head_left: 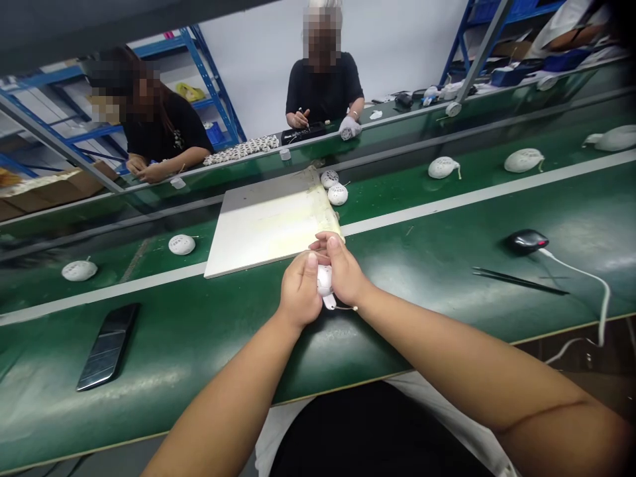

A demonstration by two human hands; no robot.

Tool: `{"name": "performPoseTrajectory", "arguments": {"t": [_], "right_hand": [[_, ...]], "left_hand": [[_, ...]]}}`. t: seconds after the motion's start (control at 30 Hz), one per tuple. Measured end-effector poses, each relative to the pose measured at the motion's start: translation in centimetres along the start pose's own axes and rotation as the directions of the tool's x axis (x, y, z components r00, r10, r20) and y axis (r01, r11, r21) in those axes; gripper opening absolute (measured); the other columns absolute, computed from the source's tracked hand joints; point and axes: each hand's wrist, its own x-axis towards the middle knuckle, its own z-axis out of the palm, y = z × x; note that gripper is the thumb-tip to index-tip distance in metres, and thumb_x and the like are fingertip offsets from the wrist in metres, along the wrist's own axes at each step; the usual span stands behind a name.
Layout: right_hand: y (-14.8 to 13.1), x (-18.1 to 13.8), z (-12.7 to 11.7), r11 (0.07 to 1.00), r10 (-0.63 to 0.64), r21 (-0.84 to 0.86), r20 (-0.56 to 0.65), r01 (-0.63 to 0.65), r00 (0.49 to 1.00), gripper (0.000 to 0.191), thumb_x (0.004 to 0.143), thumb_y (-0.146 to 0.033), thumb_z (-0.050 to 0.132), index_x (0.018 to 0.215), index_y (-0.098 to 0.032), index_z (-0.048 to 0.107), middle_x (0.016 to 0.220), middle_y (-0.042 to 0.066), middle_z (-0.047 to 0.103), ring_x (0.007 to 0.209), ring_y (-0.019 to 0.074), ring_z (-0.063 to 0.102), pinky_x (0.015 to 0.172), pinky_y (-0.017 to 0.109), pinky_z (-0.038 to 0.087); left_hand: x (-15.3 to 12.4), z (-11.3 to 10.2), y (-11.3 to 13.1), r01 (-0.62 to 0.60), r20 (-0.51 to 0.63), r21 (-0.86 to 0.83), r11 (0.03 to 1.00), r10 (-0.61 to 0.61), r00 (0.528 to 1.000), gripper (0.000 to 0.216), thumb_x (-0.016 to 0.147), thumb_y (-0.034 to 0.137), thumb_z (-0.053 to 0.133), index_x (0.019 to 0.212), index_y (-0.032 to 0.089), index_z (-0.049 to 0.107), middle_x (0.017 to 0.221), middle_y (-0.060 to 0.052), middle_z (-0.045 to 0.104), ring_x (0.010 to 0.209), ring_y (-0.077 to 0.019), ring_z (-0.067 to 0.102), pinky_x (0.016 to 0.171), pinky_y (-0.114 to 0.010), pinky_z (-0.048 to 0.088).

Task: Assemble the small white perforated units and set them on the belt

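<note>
Between my two hands is a small white rounded device [324,281] with a tab and a short cord at its near end. My left hand [301,290] wraps its left side, thumb on top. My right hand [346,271] closes round the other side, its fingers curving over the far end. The palms hide much of the device. Just beyond my hands lies a white board [263,222] with a yellowed, taped right edge. Two similar white devices, one [338,194] in front of the other [328,178], sit against that edge.
More white devices [181,244] lie along the green belt [397,192] on both sides. A black phone [108,346] rests at left; black tweezers [519,281] and a corded black mouse-like device [527,241] are at right. Across the line, co-workers [325,86] sit handling small parts.
</note>
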Motion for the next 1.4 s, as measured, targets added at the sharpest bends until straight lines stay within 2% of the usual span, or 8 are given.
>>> {"name": "performPoseTrajectory", "arguments": {"t": [0.2,0.33,0.43,0.57,0.7,1.07,1.23,1.4], "right_hand": [[-1.8,0.0,-1.9,0.929,-0.001,-0.348,0.329,0.122,0.944,0.069,0.085,-0.051,0.066,0.140,-0.018,0.042,0.101,0.009,0.068,0.088,0.0232,0.065,0.082,0.039,0.052],[-1.5,0.3,-2.9,0.704,-0.333,-0.524,0.353,0.480,0.874,0.085,0.074,-0.044,0.078,0.145,-0.020,0.039,0.123,0.015,0.063,0.115,0.0344,0.057,0.103,0.054,0.042],[-1.0,0.8,-3.6,0.696,-0.464,-0.384,0.405,0.607,0.788,0.079,0.076,-0.057,0.075,0.141,-0.022,0.044,0.125,0.014,0.062,0.117,0.0332,0.056,0.107,0.054,0.040],[-0.3,1.0,-3.5,0.943,-0.326,-0.028,0.142,0.333,0.935,0.059,0.093,-0.065,0.046,0.135,-0.023,0.045,0.127,0.012,0.061,0.116,0.0249,0.060,0.100,0.043,0.049],[0.0,0.8,-2.5,0.989,-0.122,0.107,0.205,0.102,0.971,0.043,0.094,-0.059,0.051,0.114,-0.021,0.058,0.107,0.008,0.070,0.098,0.0216,0.067,0.088,0.038,0.054],[-1.3,0.3,-3.5,0.805,-0.468,-0.221,0.333,0.551,0.818,0.058,0.085,-0.063,0.060,0.120,-0.018,0.060,0.120,0.013,0.069,0.109,0.0279,0.065,0.098,0.045,0.050],[-0.7,0.5,-2.0,0.990,-0.133,0.065,0.154,0.125,0.979,0.045,0.093,-0.061,0.050,0.106,-0.019,0.062,0.103,0.008,0.072,0.096,0.0209,0.068,0.088,0.037,0.055],[-1.0,0.3,-1.6,0.983,-0.010,0.183,0.217,-0.030,0.976,0.050,0.088,-0.067,0.054,0.096,-0.019,0.065,0.101,0.007,0.073,0.097,0.0218,0.068,0.090,0.038,0.055]], "left_hand": [[0.8,-2.1,-1.4,0.001,-0.149,-0.074,0.997,-0.012,0.989,0.047,0.099,0.057,0.040,0.110,0.020,0.066,0.125,-0.011,0.063,0.119,-0.0233,0.059,0.103,-0.039,0.045],[0.8,-3.0,-2.6,0.338,0.098,-0.294,0.894,-0.323,0.941,0.063,0.097,0.067,0.029,0.128,0.020,0.057,0.122,-0.012,0.065,0.107,-0.0248,0.064,0.091,-0.039,0.052],[0.9,-3.6,-2.3,0.370,0.286,-0.246,0.896,-0.297,0.911,0.054,0.095,0.061,0.046,0.121,0.016,0.062,0.112,-0.011,0.067,0.098,-0.0239,0.064,0.088,-0.037,0.050],[0.7,-3.6,-0.8,0.176,0.399,-0.124,0.977,-0.113,0.910,0.052,0.088,0.046,0.067,0.132,0.021,0.056,0.129,-0.010,0.061,0.112,-0.0260,0.059,0.098,-0.037,0.045],[0.2,-2.8,-0.2,0.009,0.417,-0.025,1.000,0.002,0.909,0.053,0.087,0.039,0.067,0.136,0.022,0.052,0.136,-0.011,0.056,0.120,-0.0285,0.055,0.104,-0.041,0.041],[-0.3,-2.2,-1.5,0.026,0.273,-0.245,0.969,0.043,0.961,0.047,0.088,0.046,0.059,0.126,0.017,0.058,0.126,-0.013,0.063,0.112,-0.0289,0.060,0.100,-0.043,0.046],[-0.6,-1.6,-1.3,-0.039,0.223,-0.217,0.975,0.089,0.971,0.047,0.088,0.050,0.058,0.121,0.018,0.061,0.127,-0.012,0.063,0.115,-0.0302,0.059,0.101,-0.044,0.045],[-0.9,-1.5,-1.0,-0.112,0.255,-0.037,0.993,0.118,0.960,0.056,0.085,0.057,0.061,0.126,0.020,0.060,0.126,-0.013,0.063,0.114,-0.0314,0.059,0.101,-0.045,0.045]]}}
